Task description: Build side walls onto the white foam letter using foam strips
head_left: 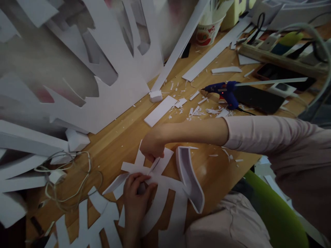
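A white foam-board cutout (165, 186) with several branching arms lies flat on the wooden table, close to me. My right hand (153, 141) is closed above its upper arms, around a thin blade-like tool (155, 164) that points down at the board. The tool's handle is hidden by my fingers. My left hand (137, 193) holds the cutout at its left side, thumb and fingers curled toward each other. Between them is a small greyish patch that I cannot make out. Just right of the cutout stands a curved, hollow white foam-board piece (190, 179).
Another cutout (95, 220) lies at lower left by a tangled white cable (68, 186). Large white boards (121, 82) lean at the back left. White scraps surround a blue glue gun (227, 93). Behind are a paper cup (208, 32), phones (261, 98) and a power strip (279, 57).
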{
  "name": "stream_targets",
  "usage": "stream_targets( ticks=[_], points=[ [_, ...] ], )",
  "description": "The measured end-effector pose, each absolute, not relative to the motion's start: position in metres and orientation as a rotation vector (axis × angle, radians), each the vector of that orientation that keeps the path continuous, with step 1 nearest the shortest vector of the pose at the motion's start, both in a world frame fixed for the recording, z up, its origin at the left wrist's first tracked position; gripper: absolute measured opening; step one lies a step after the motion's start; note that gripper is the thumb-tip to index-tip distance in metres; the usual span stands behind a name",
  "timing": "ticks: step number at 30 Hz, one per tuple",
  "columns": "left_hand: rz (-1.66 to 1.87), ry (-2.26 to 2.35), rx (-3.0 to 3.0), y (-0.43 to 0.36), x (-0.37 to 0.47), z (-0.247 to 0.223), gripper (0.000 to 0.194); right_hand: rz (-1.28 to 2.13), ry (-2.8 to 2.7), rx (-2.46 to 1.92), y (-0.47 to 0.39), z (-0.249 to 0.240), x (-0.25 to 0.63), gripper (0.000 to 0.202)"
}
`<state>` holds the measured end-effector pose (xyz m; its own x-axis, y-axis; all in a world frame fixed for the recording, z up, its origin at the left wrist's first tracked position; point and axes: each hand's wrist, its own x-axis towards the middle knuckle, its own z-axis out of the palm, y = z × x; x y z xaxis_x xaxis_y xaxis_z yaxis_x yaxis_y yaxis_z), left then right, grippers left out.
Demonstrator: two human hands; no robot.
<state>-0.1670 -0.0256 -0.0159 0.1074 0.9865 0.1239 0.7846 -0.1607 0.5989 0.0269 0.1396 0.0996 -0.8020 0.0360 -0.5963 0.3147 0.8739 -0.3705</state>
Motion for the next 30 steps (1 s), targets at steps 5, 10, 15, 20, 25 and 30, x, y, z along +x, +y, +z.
stream_targets(
  ticks=[5,10,15,20,25,30],
  points=[
    [0.686,1.785,1.938,-0.026,-0.166,-0.013,0.029,-0.583,2.45,0.257,0.138,0.099,0.027,0.006],
    [0.672,1.761,1.95,-0.025,-0.166,-0.011,0.022,-0.574,2.449,0.25,0.139,0.096,0.026,0.009],
    [0.661,1.759,1.959,-0.024,-0.167,-0.01,0.019,-0.629,2.438,0.306,0.137,0.099,0.029,0.009],
    [0.698,1.753,1.915,-0.025,-0.163,-0.006,0.018,-0.695,2.454,0.355,0.133,0.102,0.031,0.007],
    [0.783,1.641,1.983,-0.024,-0.158,-0.004,0.007,-0.761,2.443,0.394,0.136,0.097,0.028,0.035],
    [0.775,1.617,2.037,-0.024,-0.16,-0.006,0.019,-0.79,2.434,0.427,0.137,0.096,0.027,0.039]
  ],
)
